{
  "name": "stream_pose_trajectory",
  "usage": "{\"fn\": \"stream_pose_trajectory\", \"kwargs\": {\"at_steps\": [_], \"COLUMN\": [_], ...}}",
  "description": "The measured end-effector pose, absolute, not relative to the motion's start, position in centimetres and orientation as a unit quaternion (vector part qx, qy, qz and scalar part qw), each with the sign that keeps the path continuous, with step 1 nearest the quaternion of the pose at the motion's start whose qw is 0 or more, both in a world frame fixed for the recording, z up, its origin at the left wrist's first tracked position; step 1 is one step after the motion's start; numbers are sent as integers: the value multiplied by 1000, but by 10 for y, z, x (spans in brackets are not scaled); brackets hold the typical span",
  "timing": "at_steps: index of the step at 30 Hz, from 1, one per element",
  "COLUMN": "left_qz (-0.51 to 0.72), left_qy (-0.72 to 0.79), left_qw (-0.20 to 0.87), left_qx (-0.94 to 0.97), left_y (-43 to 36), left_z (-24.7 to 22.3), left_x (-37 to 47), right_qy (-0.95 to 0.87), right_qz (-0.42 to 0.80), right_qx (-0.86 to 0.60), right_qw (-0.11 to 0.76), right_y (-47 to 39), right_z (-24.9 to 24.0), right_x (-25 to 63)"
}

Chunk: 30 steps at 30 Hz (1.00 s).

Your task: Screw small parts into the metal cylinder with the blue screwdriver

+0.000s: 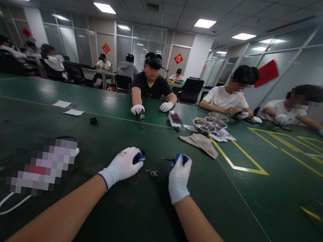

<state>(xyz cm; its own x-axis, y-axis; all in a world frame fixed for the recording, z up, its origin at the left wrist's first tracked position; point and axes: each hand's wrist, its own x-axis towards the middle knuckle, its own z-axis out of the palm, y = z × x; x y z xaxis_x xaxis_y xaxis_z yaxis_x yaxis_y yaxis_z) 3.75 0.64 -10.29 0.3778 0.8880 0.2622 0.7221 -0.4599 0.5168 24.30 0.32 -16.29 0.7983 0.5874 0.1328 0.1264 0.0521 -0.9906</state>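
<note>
1. Left hand (pixel 122 166) is gripping a small blue-black part (pixel 139 158) over the tabletop (pixel 140 216).
2. Right hand (pixel 179 177) is clasping a blue-handled tool (pixel 177 159).
3. Small loose parts (pixel 152 172) are lying between the hands.
4. Steel bowls (pixel 205 126) are sitting far across; contents unreadable.

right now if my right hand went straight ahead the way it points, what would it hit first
Probably nothing close: the right hand, holding a blue-handled tool, points across bare green table. The first thing in that line looks like the patterned object, though depth is unclear.

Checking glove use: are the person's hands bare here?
No, both the left hand and the right hand wear white gloves, each gripping a blue-handled tool.
</note>
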Motion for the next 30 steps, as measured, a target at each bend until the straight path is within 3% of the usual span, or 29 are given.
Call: {"fn": "stream_pose_trajectory", "kwargs": {"at_steps": [4,10,30], "left_qz": [262,255,189], "left_qy": [499,577,555], "left_qw": [152,48,10], "left_qx": [812,774,810], "left_y": [16,48,158], "left_z": [-106,-105,-105], "left_x": [42,39,95], "right_qy": [-275,-272,-277], "right_qz": [168,174,163], "right_qx": [-667,-669,-696], "right_qw": [671,669,642], "right_y": [2,-3,-33], "right_z": [-164,-159,-134], "right_x": [241,237,215]}}
